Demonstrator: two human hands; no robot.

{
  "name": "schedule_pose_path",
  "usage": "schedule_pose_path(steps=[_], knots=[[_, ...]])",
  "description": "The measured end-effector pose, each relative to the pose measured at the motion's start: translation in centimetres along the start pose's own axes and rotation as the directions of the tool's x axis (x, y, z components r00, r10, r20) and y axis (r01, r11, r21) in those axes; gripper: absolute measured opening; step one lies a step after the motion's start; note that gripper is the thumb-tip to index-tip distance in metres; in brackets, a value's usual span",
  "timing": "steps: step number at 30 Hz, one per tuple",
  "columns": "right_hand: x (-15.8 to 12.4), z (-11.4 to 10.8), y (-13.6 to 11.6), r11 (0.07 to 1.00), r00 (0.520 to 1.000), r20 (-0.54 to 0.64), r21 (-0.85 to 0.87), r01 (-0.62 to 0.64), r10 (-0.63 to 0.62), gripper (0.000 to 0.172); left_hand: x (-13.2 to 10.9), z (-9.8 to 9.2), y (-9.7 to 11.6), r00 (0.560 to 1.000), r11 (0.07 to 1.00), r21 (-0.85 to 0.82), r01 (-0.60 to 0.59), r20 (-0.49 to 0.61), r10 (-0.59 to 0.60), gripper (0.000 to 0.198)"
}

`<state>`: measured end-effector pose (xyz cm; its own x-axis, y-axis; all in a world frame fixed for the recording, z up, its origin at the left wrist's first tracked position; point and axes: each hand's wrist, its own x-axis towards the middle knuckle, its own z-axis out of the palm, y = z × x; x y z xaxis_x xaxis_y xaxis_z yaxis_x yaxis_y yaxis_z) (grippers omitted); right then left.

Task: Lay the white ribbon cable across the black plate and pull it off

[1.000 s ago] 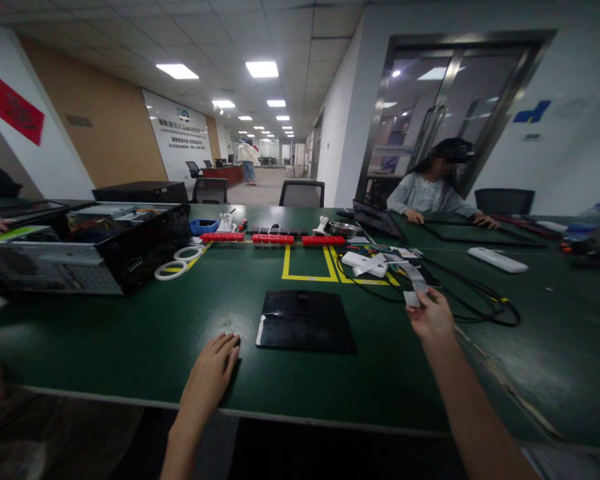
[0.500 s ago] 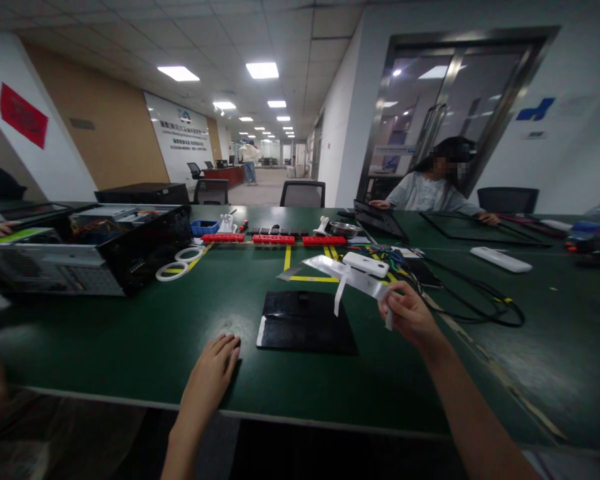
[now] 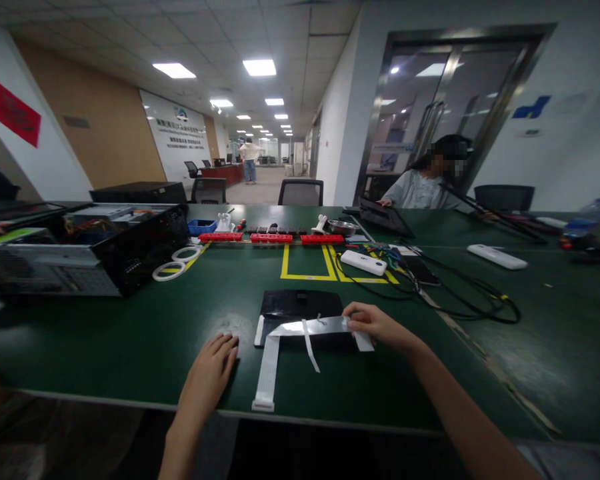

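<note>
My right hand [image 3: 373, 323] pinches one end of a white flat ribbon cable [image 3: 313, 327]. From there the cable runs left across a black flat stand base [image 3: 283, 303], bends, and hangs down toward the table's near edge, where its connector [image 3: 263, 405] shows. A thin white strip [image 3: 310, 347] dangles from the cable's middle. My left hand [image 3: 215, 363] lies flat on the green table, left of the base, with nothing visible in it.
An opened computer case [image 3: 115, 257] stands at left, with white rings [image 3: 169, 271] beside it. Red power strips [image 3: 271, 238] line the back. Black cables [image 3: 480, 303] and a white device [image 3: 364, 262] lie at right. Opposite sits a person [image 3: 423, 190] handling a dark panel.
My right hand has brought the ribbon cable nearer and lower, from above the table's marked area to over the black base. My left hand stays put. The person opposite has raised a dark frame.
</note>
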<state>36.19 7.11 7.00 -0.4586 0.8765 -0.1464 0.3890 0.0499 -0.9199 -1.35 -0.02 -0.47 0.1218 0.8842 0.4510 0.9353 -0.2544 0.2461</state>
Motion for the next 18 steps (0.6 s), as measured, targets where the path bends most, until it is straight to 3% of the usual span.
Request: schedule_pose_path(steps=[7, 12, 18], knots=[[0.9, 0.9, 0.6, 0.994, 1.000, 0.016, -0.113, -0.012, 0.014, 0.032, 0.3, 0.1, 0.9, 0.999, 0.999, 0.017, -0.034, -0.034, 0.034, 0.032], [1.0, 1.2, 0.4, 0.988, 0.999, -0.018, -0.149, -0.033, 0.030, 0.030, 1.3, -0.5, 4.5, 0.986, 0.984, -0.064, -0.166, -0.047, 0.163, 0.033], [1.0, 1.1, 0.6, 0.990, 0.998, -0.066, -0.140, -0.028, 0.019, 0.028, 2.9, -0.3, 8.6, 0.946, 0.945, -0.101, -0.312, 0.056, 0.319, 0.037]])
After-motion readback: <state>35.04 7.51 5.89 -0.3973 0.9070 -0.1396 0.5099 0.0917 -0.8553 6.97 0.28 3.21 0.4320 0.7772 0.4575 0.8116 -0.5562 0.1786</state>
